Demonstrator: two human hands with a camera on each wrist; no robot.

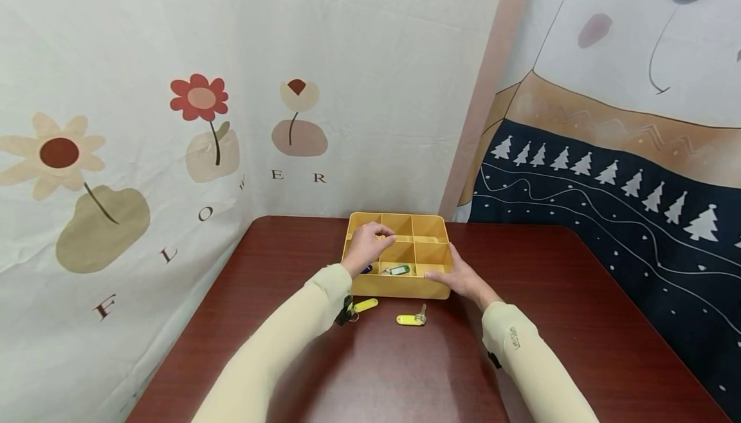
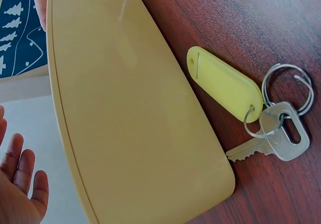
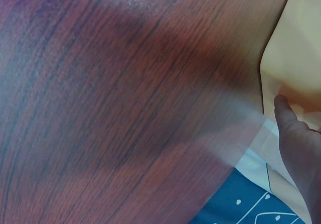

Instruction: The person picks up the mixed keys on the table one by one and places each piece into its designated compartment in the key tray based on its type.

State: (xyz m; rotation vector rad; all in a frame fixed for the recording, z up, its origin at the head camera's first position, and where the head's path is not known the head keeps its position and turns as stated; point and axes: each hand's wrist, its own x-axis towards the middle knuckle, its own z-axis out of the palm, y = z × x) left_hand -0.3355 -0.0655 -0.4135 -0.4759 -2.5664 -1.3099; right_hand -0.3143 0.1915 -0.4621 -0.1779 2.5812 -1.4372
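A yellow divided box (image 1: 399, 288) stands on the table. My left hand (image 1: 367, 246) hovers above its left part, and in the left wrist view its fingers (image 2: 24, 171) are loosely extended with nothing visible in them. My right hand (image 1: 460, 274) grips the front right corner, its thumb (image 3: 283, 108) against the front wall; the other fingers are mostly hidden. A key with a green-edged tag (image 1: 399, 270) lies in the front middle compartment, a blue tag (image 1: 366, 269) in the front left one. Two yellow key tags lie before the box, left (image 1: 365, 305) and right (image 1: 410, 320).
The dark red wooden table (image 1: 532, 320) extends around the box. Behind it hangs a white cloth (image 1: 370, 89) with flowers, and a navy cloth (image 1: 579, 217) with trees covers the right side. A silver key (image 2: 288, 143) hangs on one yellow tag's ring.
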